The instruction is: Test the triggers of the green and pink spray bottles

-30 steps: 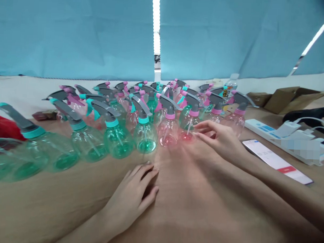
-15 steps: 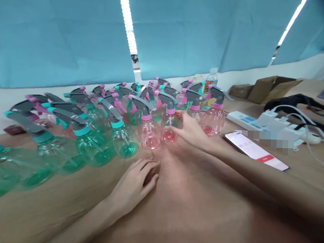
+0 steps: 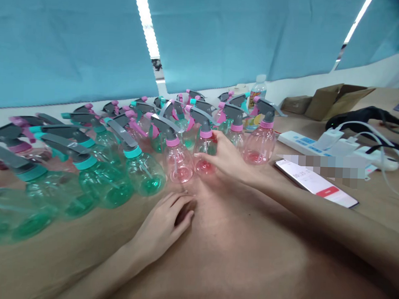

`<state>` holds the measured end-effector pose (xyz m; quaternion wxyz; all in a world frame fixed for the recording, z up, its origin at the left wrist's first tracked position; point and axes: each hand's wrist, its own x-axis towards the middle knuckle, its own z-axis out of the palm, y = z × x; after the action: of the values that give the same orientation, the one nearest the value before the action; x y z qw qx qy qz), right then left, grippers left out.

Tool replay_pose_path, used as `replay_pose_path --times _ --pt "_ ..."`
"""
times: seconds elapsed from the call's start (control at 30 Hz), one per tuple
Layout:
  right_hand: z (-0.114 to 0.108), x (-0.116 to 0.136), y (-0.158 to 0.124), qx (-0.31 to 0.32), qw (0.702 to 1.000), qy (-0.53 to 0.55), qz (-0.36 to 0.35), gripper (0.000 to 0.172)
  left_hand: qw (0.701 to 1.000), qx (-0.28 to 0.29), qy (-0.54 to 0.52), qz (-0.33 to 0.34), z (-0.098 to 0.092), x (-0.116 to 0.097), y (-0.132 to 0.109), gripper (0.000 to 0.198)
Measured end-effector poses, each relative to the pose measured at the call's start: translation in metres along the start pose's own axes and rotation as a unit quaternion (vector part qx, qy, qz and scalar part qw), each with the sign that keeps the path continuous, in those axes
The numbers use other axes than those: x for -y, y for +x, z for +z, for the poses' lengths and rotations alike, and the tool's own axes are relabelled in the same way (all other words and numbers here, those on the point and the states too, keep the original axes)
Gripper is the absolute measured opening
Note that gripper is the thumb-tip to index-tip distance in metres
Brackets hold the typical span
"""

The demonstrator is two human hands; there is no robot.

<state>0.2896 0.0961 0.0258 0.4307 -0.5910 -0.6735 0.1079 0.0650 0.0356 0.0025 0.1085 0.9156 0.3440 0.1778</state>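
My right hand [image 3: 228,159] is closed around the body of a clear pink spray bottle [image 3: 205,146] with a pink collar and grey trigger head. That bottle stands upright on the table, thumb in front, the other fingers partly hidden behind it. Just to its left is another pink spray bottle [image 3: 179,164], and a third, a pink spray bottle [image 3: 260,145], stands right of my hand. My left hand [image 3: 166,220] rests on the tabletop with fingers loosely bent and thumb apart, holding nothing. Nearest to it is a green spray bottle [image 3: 145,174] with a turquoise collar.
Several more green and pink spray bottles crowd the left and back of the table [image 3: 241,255]. At right lie a phone [image 3: 316,182], a white power strip [image 3: 301,144] with cables, and an open cardboard box [image 3: 335,102]. A labelled drink bottle [image 3: 259,88] stands behind.
The view has shifted slightly, so the bottles at left appear further left. My right hand stays at the same pink spray bottle, and my left hand still rests on the table.
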Motion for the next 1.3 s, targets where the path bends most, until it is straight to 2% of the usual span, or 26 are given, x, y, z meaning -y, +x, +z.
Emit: replay_pose_path --times 0.27,0.4,0.43,0.5,0.6,0.67,0.8,0.93,1.03,1.2,1.3 --pt "-0.015 0.01 -0.031 -0.012 0.995 -0.092 -0.02 0.065 1.0 -0.02 -0.015 -0.015 0.001 0.0 -0.003 0.022" --pt "-0.029 0.017 -0.063 -0.021 0.991 -0.129 -0.033 0.051 0.999 -0.023 -0.032 -0.008 0.001 0.001 -0.006 0.023" --pt "-0.032 0.019 -0.072 -0.016 0.99 -0.138 -0.037 0.048 0.999 -0.026 -0.038 -0.004 0.001 0.0 -0.007 0.027" --pt "-0.038 0.027 -0.09 -0.016 0.989 -0.143 -0.032 0.054 0.998 -0.035 -0.057 0.001 0.001 -0.002 -0.01 0.042" --pt "-0.043 0.046 -0.111 0.045 0.992 -0.116 0.001 0.059 0.993 -0.043 -0.112 0.019 0.003 -0.008 -0.019 0.067" --pt "-0.046 0.063 -0.119 0.095 0.993 -0.07 -0.015 0.054 0.986 -0.039 -0.159 0.038 0.004 -0.014 -0.026 0.076" --pt "-0.054 0.094 -0.12 0.229 0.97 -0.032 -0.07 0.043 0.977 -0.022 -0.208 0.032 0.004 -0.02 -0.044 0.082" --pt "-0.062 0.11 -0.109 0.312 0.944 0.045 -0.102 0.025 0.972 -0.025 -0.232 0.033 0.0 -0.02 -0.061 0.088" --pt "-0.063 0.117 -0.096 0.329 0.933 0.08 -0.12 0.024 0.971 -0.036 -0.234 0.047 -0.002 -0.019 -0.067 0.086" --pt "-0.054 0.128 -0.082 0.312 0.928 0.146 -0.14 0.044 0.974 -0.042 -0.212 0.075 -0.004 -0.018 -0.066 0.083" --pt "-0.043 0.129 -0.083 0.286 0.927 0.202 -0.134 0.042 0.975 -0.044 -0.206 0.073 -0.006 -0.019 -0.065 0.083"
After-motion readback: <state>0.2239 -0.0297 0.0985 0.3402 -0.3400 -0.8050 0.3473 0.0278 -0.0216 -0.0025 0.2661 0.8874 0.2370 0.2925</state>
